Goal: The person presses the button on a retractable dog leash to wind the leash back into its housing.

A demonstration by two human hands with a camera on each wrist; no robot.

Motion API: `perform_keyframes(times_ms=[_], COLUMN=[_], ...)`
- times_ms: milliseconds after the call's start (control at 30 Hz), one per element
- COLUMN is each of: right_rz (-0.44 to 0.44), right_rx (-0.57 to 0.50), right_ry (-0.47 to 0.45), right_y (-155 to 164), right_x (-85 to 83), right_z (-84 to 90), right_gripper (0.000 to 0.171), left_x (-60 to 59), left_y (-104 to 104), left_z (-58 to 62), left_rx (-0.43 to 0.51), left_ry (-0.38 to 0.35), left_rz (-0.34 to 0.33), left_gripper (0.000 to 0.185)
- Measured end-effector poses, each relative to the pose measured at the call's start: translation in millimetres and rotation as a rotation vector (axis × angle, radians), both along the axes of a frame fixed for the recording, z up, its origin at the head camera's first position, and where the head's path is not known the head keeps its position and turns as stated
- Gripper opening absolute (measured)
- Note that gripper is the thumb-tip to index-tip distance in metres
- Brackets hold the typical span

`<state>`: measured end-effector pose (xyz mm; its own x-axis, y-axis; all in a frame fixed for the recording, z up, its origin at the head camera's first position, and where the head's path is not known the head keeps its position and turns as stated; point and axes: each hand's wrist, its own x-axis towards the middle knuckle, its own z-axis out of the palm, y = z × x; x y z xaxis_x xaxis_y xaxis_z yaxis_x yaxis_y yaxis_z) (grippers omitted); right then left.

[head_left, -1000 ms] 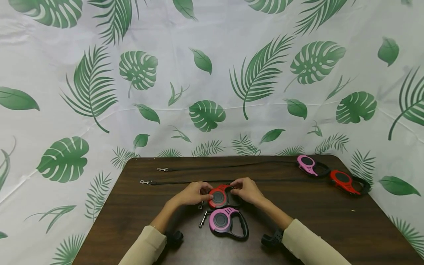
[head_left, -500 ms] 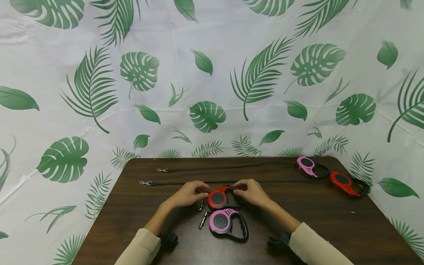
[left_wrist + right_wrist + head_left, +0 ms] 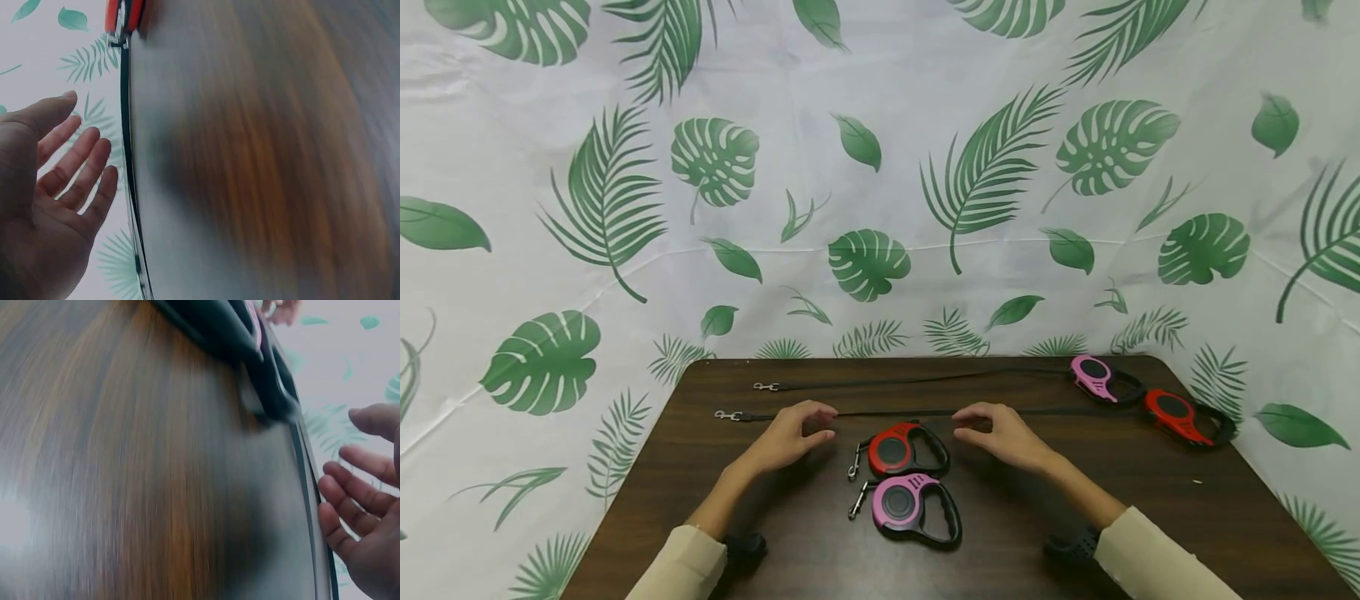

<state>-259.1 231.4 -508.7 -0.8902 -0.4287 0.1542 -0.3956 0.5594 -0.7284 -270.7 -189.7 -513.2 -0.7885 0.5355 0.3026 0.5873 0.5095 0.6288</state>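
A red retractable dog leash (image 3: pixel 892 450) lies at the middle of the table with its metal clip to the left and its black handle to the right. Just in front of it is a pink retractable leash (image 3: pixel 898 502), lying the same way. To the left of the red leash, apart from it, is my left hand (image 3: pixel 790 437), empty, its fingers loosely bent. My right hand (image 3: pixel 1000 435) is to the right of the red leash's handle, also holding nothing. Both wrist views show relaxed, spread fingers (image 3: pixel 94 165) with nothing in them.
At the back right lie another pink leash (image 3: pixel 1093 377) and another red leash (image 3: pixel 1176 414). Their black cords stretch left across the table (image 3: pixel 1112 517) to metal clips (image 3: pixel 728 415). A leaf-printed cloth (image 3: pixel 880 167) hangs behind the table.
Both hands have let go of the red leash and moved apart, the left hand leftward and the right hand rightward. The red leash stays just behind the pink one.
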Motion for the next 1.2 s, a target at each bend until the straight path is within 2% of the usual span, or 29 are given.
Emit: perform_keyframes(times_ms=[200, 300, 400, 633, 767, 933, 1200], right_rz=[-0.002, -0.005, -0.022, -0.062, -0.102, -0.167, -0.205], right_rx=[0.038, 0.059, 0.077, 0.111, 0.139, 0.238, 0.348], right_ry=[0.056, 0.090, 0.113, 0.134, 0.149, 0.191, 0.276], right_y=[29.6, 48.0, 67.6, 118.1, 145.7, 172.7, 215.7], right_x=[1.5, 3.7, 6.3, 13.1, 16.6, 21.1, 24.7], right_z=[0.9, 1.3, 3.6, 10.9, 14.1, 20.5, 20.3], right_gripper=[0.034, 0.033, 0.032, 0.030, 0.031, 0.031, 0.032], left_x=[-0.4, -0.9, -2.5, -5.7, -8.8, -12.2, -18.4], left_y=[-22.9, -35.2, -49.7, -86.9, -104.4, -119.8, -133.1], left_z=[-0.5, -0.4, -0.7, -0.5, 0.6, 5.1, 10.6], left_rx=[0.008, -0.008, -0.031, -0.113, -0.158, -0.186, -0.246], left_ry=[0.123, 0.149, 0.149, 0.120, 0.123, 0.125, 0.098], left_rz=[0.013, 0.028, 0.049, 0.164, 0.200, 0.206, 0.172], left_gripper=[0.036, 0.038, 0.042, 0.044, 0.044, 0.044, 0.043])
